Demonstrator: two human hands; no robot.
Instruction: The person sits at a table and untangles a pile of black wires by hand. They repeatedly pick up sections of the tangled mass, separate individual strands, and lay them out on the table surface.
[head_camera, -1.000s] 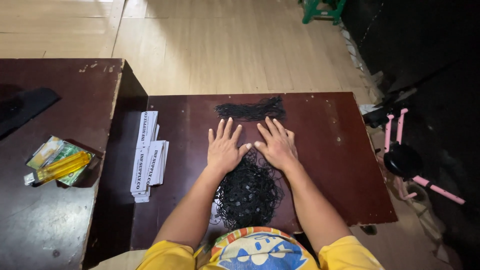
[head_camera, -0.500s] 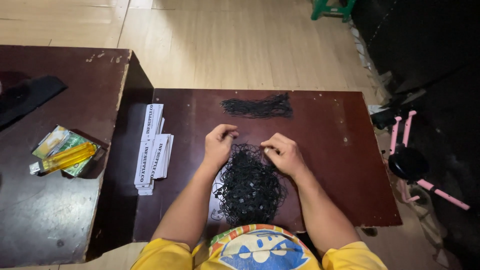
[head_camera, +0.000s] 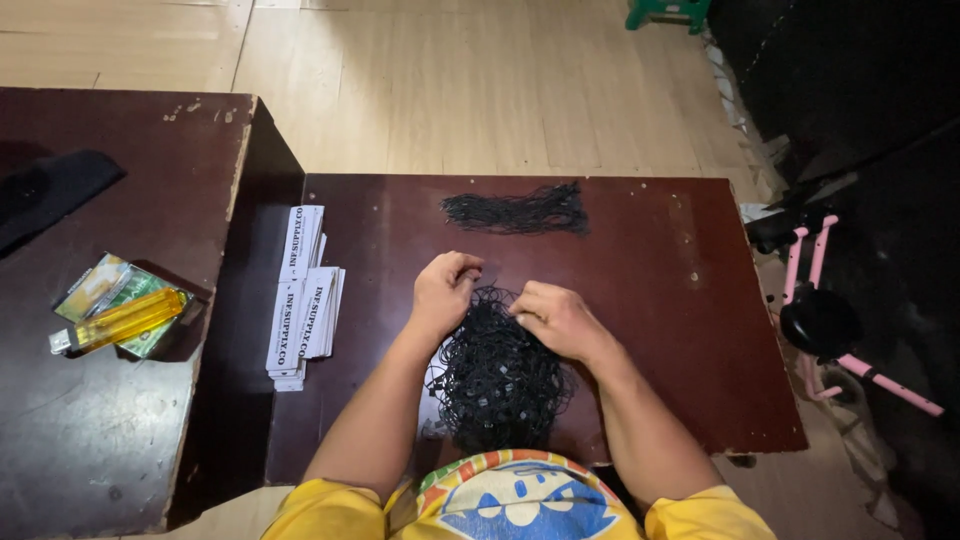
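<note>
Both hands pinch the far rim of a black mesh net (head_camera: 497, 375) heaped at the near edge of the table (head_camera: 680, 330): the left hand (head_camera: 443, 292) curled, the right hand (head_camera: 556, 318) beside it. A flattened black net bundle (head_camera: 520, 210) lies near the far edge, white paper strips (head_camera: 303, 300) along the left edge.

Under both grips lies a pile of black netting (head_camera: 497, 375), thin matt cord knotted into open mesh. A flatter bundle of the same mesh (head_camera: 517, 211) lies beyond the grips. The surface (head_camera: 660, 300) beneath is dark reddish wood, smooth with a dull sheen, chipped at its edges. Left of the left grip (head_camera: 441, 293) sit white paper strips (head_camera: 305, 295), matt. Farther left lies a translucent yellow plastic lighter (head_camera: 122, 321), glossy.
</note>
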